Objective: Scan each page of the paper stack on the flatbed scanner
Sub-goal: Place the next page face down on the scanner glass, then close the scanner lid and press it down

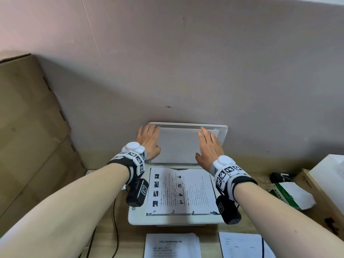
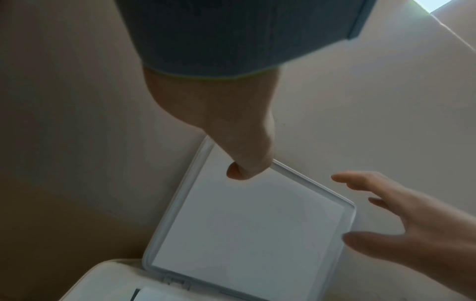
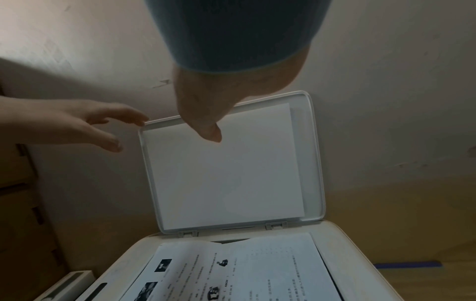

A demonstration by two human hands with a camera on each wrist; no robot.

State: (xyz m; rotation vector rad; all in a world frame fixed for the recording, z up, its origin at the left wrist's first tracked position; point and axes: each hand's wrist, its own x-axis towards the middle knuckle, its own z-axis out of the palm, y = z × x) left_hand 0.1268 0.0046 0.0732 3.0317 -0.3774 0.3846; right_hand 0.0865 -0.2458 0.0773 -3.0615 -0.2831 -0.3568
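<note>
A white flatbed scanner (image 1: 137, 218) stands on the desk with its lid (image 1: 178, 146) raised towards the wall. One printed page (image 1: 182, 192) with text and small pictures lies face up on the glass; it also shows in the right wrist view (image 3: 257, 270). My left hand (image 1: 149, 138) reaches the lid's top left corner with straight fingers, fingertips (image 3: 140, 121) at the rim. My right hand (image 1: 210, 146) is spread in front of the lid's upper right part; whether it touches is unclear. Both hands hold nothing. The paper stack (image 1: 173, 246) lies in front of the scanner.
More sheets (image 1: 242, 246) lie right of the stack. A large cardboard box (image 1: 28, 127) fills the left side. On the right are a green and white carton (image 1: 290, 194), a brown box (image 1: 325, 192) and a black object (image 1: 279, 176). Black cables (image 1: 115, 229) run along the scanner's left.
</note>
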